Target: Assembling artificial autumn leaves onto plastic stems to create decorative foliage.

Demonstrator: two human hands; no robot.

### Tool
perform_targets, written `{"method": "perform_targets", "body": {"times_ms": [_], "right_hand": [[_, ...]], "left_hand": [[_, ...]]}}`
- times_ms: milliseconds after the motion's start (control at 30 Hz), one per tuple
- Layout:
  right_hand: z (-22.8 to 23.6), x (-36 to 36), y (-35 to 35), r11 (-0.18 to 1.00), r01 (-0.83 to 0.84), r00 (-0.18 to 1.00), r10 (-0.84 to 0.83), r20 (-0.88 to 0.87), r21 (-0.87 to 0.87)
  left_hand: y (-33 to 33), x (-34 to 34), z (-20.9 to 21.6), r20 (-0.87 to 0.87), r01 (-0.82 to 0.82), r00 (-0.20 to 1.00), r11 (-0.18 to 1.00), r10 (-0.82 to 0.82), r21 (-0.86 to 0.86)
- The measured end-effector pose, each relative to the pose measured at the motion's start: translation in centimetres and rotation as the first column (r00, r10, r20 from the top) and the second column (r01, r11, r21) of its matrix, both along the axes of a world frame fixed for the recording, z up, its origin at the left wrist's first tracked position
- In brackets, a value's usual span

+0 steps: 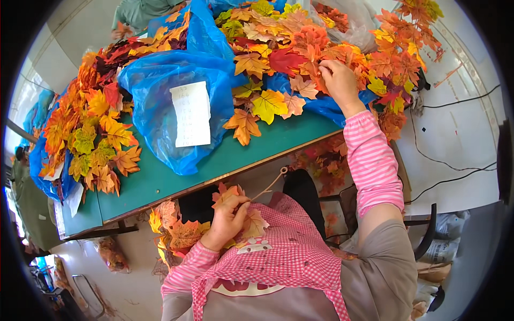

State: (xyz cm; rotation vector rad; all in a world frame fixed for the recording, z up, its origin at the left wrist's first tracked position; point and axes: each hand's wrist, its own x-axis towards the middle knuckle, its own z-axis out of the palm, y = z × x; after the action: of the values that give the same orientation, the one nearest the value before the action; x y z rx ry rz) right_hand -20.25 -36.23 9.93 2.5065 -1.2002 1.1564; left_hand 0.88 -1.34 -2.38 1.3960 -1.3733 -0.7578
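Observation:
My left hand [227,222] is closed above my lap. It pinches a leaf garland by its thin brown stem [269,187], which ends in a small loop at the upper right. Artificial leaves in orange and yellow [167,227] hang beside and below this hand, and a pale peach leaf [254,223] lies against the apron. My right hand [340,83] reaches over the table into a heap of artificial maple leaves [270,104]. Its fingers are bent together on an orange leaf at the heap's near side; the fingertips are partly hidden among the leaves.
Blue plastic bags [155,101] lie on the green table [160,184], one with a white paper slip [191,115] on top. Another leaf heap [101,125] covers the left end. Black cables [455,101] run at the right. A person [32,203] is at far left.

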Motion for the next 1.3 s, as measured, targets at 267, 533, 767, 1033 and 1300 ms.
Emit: {"method": "perform_targets", "body": {"times_ms": [267,533,767,1033,1300], "right_hand": [[4.3,-0.1,-1.9,1.000,-0.001,0.929,-0.001,0.371,0.006],[5.8,0.1,-7.7,0.880,-0.406,0.653,0.091,0.751,0.246],[7.3,2.4,5.2,0.829,-0.532,0.771,0.389,0.505,0.173],[-1.7,8.0,19.6,0.467,-0.607,0.666,0.741,0.090,0.643],[-5.0,7.3,21.7,0.437,-0.555,0.714,0.686,0.137,0.708]], "left_hand": [[0.3,0.1,-0.4,0.002,0.025,1.000,1.000,-0.025,0.000],[1.0,-0.1,0.1,0.065,-0.059,0.996,0.998,0.059,0.002],[0.7,0.3,0.7,-0.053,-0.088,0.993,0.974,0.101,0.208],[0.5,0.9,2.5,0.184,-0.153,0.973,0.986,0.138,0.070],[0.9,1.3,3.3,-0.094,-0.207,0.971,0.971,0.218,0.116]]}}
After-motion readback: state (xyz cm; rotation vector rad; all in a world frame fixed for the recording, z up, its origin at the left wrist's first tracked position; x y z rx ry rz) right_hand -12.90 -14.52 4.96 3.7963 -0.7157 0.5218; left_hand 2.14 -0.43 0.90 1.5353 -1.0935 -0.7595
